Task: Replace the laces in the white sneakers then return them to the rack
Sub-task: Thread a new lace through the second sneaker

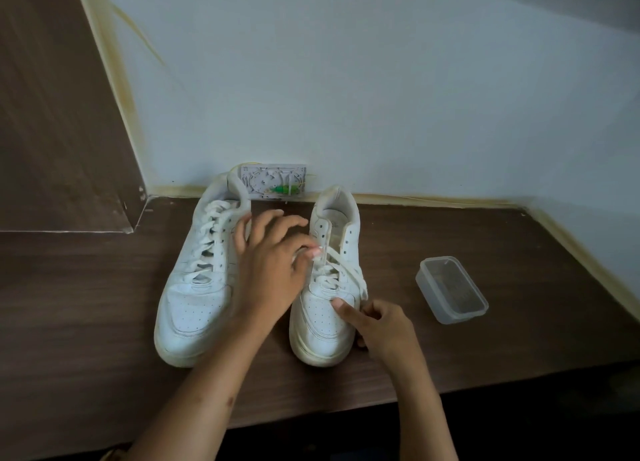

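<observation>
Hands (273, 270) at half-laced right sneaker (329, 287)

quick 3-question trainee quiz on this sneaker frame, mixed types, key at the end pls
1. True or false: the left sneaker is laced further up than the right sneaker.
2. Multiple choice: what does the left hand pinch? A) the lace of the right sneaker B) the clear plastic container C) the heel of the left sneaker
3. Fill in: the right hand steadies the right sneaker near its ____.

Key: 1 true, the right sneaker's upper eyelets are bare. 2 A. 3 toe.
</observation>
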Tool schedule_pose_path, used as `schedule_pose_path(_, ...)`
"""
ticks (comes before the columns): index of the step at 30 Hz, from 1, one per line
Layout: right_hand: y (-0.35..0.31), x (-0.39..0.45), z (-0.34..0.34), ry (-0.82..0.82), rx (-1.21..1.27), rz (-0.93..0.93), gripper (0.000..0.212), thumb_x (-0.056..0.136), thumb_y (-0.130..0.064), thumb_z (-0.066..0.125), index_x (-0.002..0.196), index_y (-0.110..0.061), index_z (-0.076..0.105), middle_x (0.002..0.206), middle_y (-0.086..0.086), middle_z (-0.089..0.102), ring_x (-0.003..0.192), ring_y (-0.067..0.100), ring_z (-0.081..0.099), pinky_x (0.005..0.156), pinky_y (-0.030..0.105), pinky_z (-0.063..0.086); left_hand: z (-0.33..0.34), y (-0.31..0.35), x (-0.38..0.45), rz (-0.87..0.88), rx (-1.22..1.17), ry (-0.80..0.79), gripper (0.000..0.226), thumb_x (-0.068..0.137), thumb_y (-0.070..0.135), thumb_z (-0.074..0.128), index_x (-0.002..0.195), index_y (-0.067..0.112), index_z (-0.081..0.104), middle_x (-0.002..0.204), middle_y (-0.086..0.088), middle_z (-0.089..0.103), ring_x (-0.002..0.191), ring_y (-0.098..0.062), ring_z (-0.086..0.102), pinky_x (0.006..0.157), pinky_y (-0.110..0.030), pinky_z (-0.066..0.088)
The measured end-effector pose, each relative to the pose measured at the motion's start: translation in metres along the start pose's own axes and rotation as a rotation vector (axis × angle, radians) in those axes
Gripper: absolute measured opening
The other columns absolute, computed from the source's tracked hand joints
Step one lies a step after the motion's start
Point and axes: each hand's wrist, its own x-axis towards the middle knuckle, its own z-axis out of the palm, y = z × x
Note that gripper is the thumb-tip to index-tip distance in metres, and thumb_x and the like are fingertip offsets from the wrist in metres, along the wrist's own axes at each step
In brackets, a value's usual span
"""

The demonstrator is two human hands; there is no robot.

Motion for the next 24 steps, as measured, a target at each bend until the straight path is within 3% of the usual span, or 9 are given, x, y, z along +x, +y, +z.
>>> schedule_pose_path(2,0.0,-0.001,0.0,0.007,-0.002,-0.003,0.061,0.052,-0.079,0.072,0.06,-0.022,0.05,0.067,-0.006,0.066,0.075,0.023,0.07,0.08,0.047,0.056,-0.004,-0.005,0.003,-0.093,0.004,0.133,0.002,0.084,0.026,0.07,0.083,0.027,0.072,0.103,0.012,0.067,0.112,-0.018,0.048,0.107,-0.046,0.025)
schedule_pose_path(5,0.0,-0.001,-0.001,0.011,-0.019,-0.002,0.059,0.059,-0.075,0.073,0.063,-0.021,0.049,0.07,-0.001,0.067,0.082,0.025,0.07,0.079,0.045,0.057,-0.018,-0.019,0.008,-0.394,0.011,0.343,0.009,0.088,0.028,0.063,0.087,0.022,0.069,0.103,0.006,0.066,0.108,-0.02,0.047,0.102,-0.045,0.028)
schedule_pose_path(7,0.0,-0.001,-0.002,0.011,-0.018,0.005,0.059,0.059,-0.075,0.073,0.063,-0.021,0.049,0.075,0.003,0.069,0.082,0.025,0.07,0.078,0.045,0.057,-0.024,-0.025,0.009,-0.505,0.031,0.363,0.011,0.087,0.034,0.063,0.09,0.025,0.07,0.11,0.007,0.063,0.115,-0.02,0.043,0.106,-0.052,0.027)
schedule_pose_path(9,0.0,0.001,0.0,0.006,-0.024,0.005,0.06,0.057,-0.077,0.072,0.062,-0.022,0.05,0.073,0.001,0.069,0.079,0.023,0.07,0.077,0.045,0.056,-0.022,-0.028,0.008,-0.456,0.03,0.269,0.012,0.085,0.039,0.065,0.092,0.032,0.071,0.12,0.01,0.06,0.122,-0.023,0.039,0.111,-0.059,0.019)
schedule_pose_path(12,-0.001,0.0,-0.001,0.006,-0.026,0.009,0.059,0.059,-0.076,0.072,0.063,-0.021,0.051,0.07,-0.002,0.068,0.079,0.023,0.07,0.071,0.042,0.055,-0.012,-0.014,0.008,-0.217,0.023,0.048,0.019,0.082,0.052,0.064,0.094,0.041,0.073,0.13,0.013,0.056,0.13,-0.026,0.034,0.113,-0.056,0.003)
schedule_pose_path(15,-0.001,0.001,0.0,0.01,-0.019,0.013,0.059,0.059,-0.075,0.073,0.063,-0.021,0.05,0.067,-0.005,0.066,0.074,0.022,0.069,0.071,0.041,0.054,-0.004,0.0,0.005,-0.111,0.062,-0.08,0.016,0.082,0.056,0.065,0.086,0.043,0.074,0.129,0.015,0.059,0.13,-0.026,0.037,0.111,-0.064,0.008)
schedule_pose_path(17,0.0,0.001,0.0,0.009,-0.012,0.012,0.06,0.057,-0.076,0.073,0.061,-0.021,0.049,0.063,-0.006,0.063,0.066,0.016,0.064,0.073,0.043,0.056,-0.005,-0.002,0.005,-0.138,0.068,0.003,0.008,0.081,0.046,0.072,0.08,0.038,0.073,0.118,0.016,0.064,0.126,-0.024,0.043,0.111,-0.063,0.012)
schedule_pose_path(21,0.0,-0.001,0.0,0.009,-0.006,0.016,0.058,0.059,-0.075,0.074,0.06,-0.023,0.048,0.061,-0.007,0.061,0.064,0.013,0.061,0.067,0.039,0.051,-0.02,-0.016,0.01,-0.453,0.055,0.303,0.014,0.085,0.039,0.067,0.083,0.026,0.072,0.107,0.013,0.066,0.118,-0.023,0.047,0.112,-0.059,0.017)
schedule_pose_path(24,-0.001,-0.001,0.0,-0.004,0.0,0.02,0.058,0.059,-0.075,0.074,0.059,-0.023,0.048,0.062,-0.006,0.062,0.065,0.014,0.062,0.065,0.036,0.048,-0.021,-0.019,0.009,-0.465,0.063,0.221,0.016,0.085,0.04,0.068,0.096,0.029,0.072,0.12,0.013,0.062,0.125,-0.025,0.041,0.112,-0.062,0.012)
